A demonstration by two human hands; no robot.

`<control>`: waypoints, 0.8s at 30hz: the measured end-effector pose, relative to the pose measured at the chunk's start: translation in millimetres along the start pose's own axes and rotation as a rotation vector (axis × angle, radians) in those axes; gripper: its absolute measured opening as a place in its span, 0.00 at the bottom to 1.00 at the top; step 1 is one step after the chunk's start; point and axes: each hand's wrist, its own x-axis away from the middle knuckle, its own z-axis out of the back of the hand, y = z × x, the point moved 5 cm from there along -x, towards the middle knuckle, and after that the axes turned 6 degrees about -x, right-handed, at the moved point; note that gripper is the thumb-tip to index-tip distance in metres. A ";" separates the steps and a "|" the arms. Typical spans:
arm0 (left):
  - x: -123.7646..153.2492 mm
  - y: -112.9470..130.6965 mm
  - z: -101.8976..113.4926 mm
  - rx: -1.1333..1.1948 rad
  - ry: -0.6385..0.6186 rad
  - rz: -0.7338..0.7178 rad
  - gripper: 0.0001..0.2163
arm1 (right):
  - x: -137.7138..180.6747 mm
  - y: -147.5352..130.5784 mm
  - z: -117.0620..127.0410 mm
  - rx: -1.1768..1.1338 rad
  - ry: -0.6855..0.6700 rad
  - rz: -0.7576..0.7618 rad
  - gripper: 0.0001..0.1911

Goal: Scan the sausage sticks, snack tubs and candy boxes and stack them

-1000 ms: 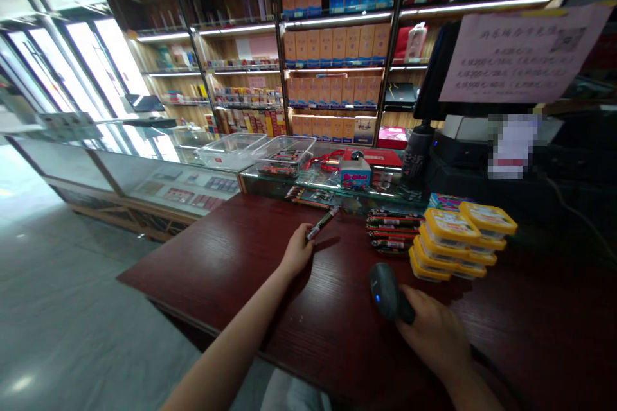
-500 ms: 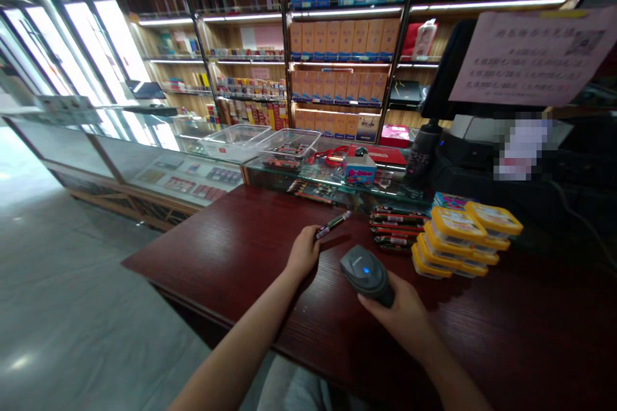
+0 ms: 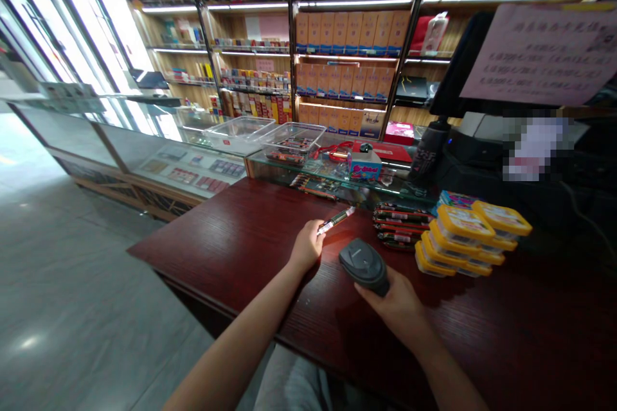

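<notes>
My left hand is closed on one end of a thin wrapped snack stick, which points up and right above the dark red wooden counter. My right hand grips a dark grey barcode scanner, its head aimed toward the stick and close to it. A pile of similar red and green wrapped sticks lies flat on the counter just right of the held one.
Stacked yellow-lidded tubs sit at the right. Behind them stand a till with a monitor and a pink notice. A glass display case with clear trays runs along the back, shelves of boxes beyond.
My right hand brought the scanner left and forward toward the stick. My left hand lifted the stick slightly off the counter. The scanner's blue light no longer shows.
</notes>
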 end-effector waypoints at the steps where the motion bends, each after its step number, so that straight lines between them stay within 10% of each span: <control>1: 0.0 0.0 -0.1 -0.002 -0.002 -0.002 0.12 | 0.0 0.8 0.1 0.000 0.000 0.002 0.16; 24: -13.9 14.1 4.9 0.038 -0.054 -0.047 0.11 | 16.5 48.7 46.1 0.804 0.110 0.051 0.12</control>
